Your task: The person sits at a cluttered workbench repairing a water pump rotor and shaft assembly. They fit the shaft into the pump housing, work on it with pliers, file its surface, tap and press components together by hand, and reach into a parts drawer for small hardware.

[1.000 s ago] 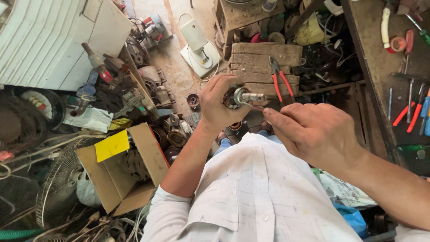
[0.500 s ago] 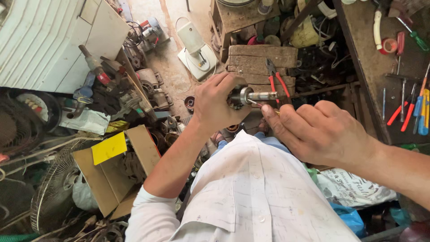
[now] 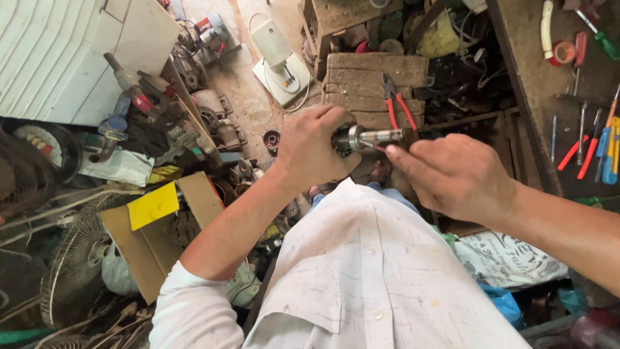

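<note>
My left hand [image 3: 314, 146] is closed around the body of a small metal motor part with a shiny shaft [image 3: 368, 137] pointing right. My right hand [image 3: 455, 173] is at the shaft's tip, with thumb and fingers pinching its end. Both hands are held above my lap, over a white shirt. Red-handled pliers [image 3: 395, 101] lie on a wooden block [image 3: 361, 81] just behind the shaft.
An open cardboard box [image 3: 155, 236] with a yellow flap stands at left beside a fan guard [image 3: 68, 265]. A white fan base [image 3: 278, 58] lies on the floor. Screwdrivers [image 3: 591, 145] lie on a dark bench at right. Scrap parts and cables litter the floor.
Both hands have shifted slightly; my right hand's fingers have closed onto the shaft's tip, while the left still grips the motor part.
</note>
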